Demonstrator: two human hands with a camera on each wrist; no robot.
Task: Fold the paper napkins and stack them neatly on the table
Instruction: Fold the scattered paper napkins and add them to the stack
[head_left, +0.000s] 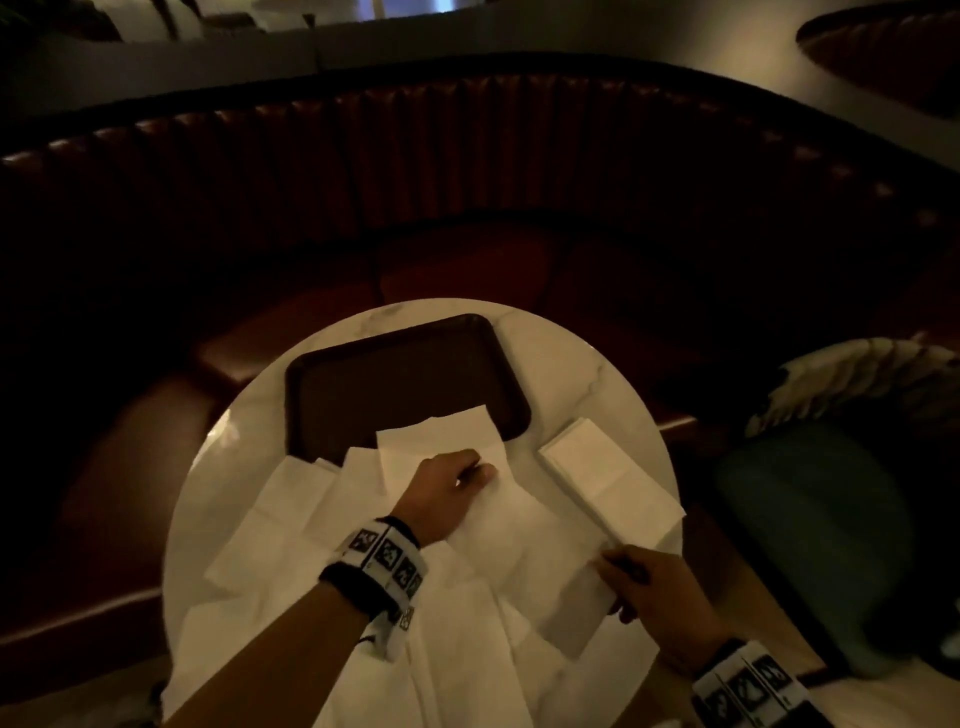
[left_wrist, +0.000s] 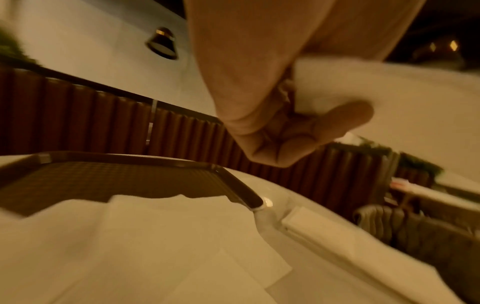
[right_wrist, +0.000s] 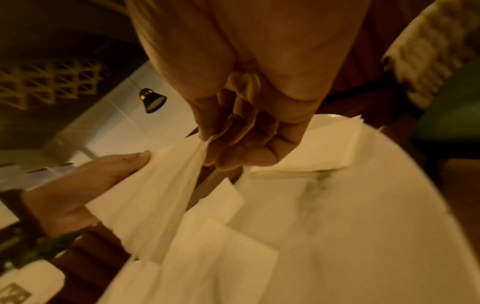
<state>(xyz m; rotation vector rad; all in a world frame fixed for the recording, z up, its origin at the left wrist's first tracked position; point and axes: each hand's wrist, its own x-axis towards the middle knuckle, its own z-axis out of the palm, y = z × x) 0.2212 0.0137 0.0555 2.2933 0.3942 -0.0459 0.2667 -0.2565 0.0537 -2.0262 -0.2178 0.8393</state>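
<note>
Both hands lift one white paper napkin (head_left: 540, 540) over a round white marble table (head_left: 587, 374). My left hand (head_left: 457, 475) pinches its far end, and in the left wrist view the napkin (left_wrist: 337, 90) sits between thumb and curled fingers of that left hand (left_wrist: 298, 115). My right hand (head_left: 631, 579) pinches the near right end; the right wrist view shows the napkin (right_wrist: 161, 197) hanging from the fingertips of my right hand (right_wrist: 215, 148). A stack of folded napkins (head_left: 608, 467) lies at the table's right side. Several unfolded napkins (head_left: 291, 514) lie spread under my arms.
A dark brown tray (head_left: 363, 379) lies on the far half of the table, a napkin corner overlapping its near edge. A curved dark red booth bench (head_left: 467, 171) wraps around behind. A teal chair with a patterned cloth (head_left: 831, 395) stands to the right.
</note>
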